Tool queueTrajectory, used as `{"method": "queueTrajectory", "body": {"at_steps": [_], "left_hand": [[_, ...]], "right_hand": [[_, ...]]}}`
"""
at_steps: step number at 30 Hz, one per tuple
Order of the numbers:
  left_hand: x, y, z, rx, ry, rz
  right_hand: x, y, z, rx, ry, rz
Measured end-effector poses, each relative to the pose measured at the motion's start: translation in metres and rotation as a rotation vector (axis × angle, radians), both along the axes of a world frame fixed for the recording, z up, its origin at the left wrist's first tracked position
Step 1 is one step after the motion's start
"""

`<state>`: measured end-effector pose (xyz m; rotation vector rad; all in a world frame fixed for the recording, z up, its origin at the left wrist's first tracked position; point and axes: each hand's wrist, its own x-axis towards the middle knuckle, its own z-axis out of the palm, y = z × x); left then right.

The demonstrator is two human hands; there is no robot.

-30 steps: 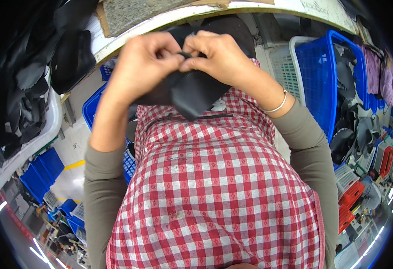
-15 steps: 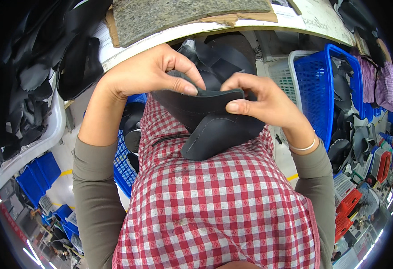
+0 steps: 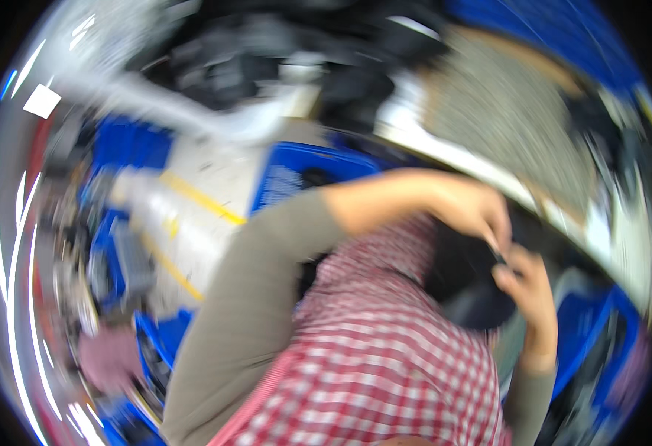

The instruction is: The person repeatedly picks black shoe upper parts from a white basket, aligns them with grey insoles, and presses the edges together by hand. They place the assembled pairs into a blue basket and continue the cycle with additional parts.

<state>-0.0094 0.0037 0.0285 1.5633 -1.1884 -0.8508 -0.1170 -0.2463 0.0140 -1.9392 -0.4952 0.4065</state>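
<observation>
Both hands have swung from the middle of the view to its right side, and the whole picture has turned and smeared with motion, so the head has plainly moved while the hands kept to their work. Now the left hand (image 3: 468,209) and the right hand (image 3: 528,286) meet at the top edge of the dark fabric piece (image 3: 465,286), fingertips pinched close together on that edge; each grip is clenched on the piece, though the blur hides just how the fingers lie. Against half a second ago, the piece hangs lower and narrower, held in front of the red-and-white checked apron (image 3: 385,372) rather than spread flat across it. That suggests, as a judgement, that handling of the edge goes on without a break.

Beyond the hands, the grey-sleeved left forearm (image 3: 266,275) crosses the middle of the view. Above and to the right runs the pale rim of the surface (image 3: 489,167), with a grey mat (image 3: 511,104) on it. A blue basket (image 3: 296,171) sits left of the arm, and another blue crate (image 3: 586,334) shows at the lower right.
</observation>
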Motion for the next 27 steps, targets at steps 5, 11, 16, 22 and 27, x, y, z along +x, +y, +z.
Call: {"method": "queueTrajectory", "body": {"at_steps": [5, 11, 16, 22, 27], "left_hand": [[0.003, 0.0, -0.017, 0.087, 0.446, -0.011], [0.008, 0.04, -0.006, 0.169, 0.183, -0.032], [0.002, 0.061, 0.02, 0.257, -0.047, -0.092], [-0.012, 0.072, -0.015, 0.134, -0.02, 0.106], [-0.021, 0.055, -0.054, -0.039, 0.037, 0.344]], "right_hand": [[-0.004, 0.011, 0.02, -0.076, 0.222, -0.123], [-0.001, 0.039, 0.046, -0.094, 0.205, -0.13], [0.01, 0.082, 0.057, -0.206, 0.062, -0.033], [0.011, 0.1, 0.069, -0.283, 0.007, 0.082], [0.009, 0.101, 0.053, -0.274, -0.176, 0.082]]}}
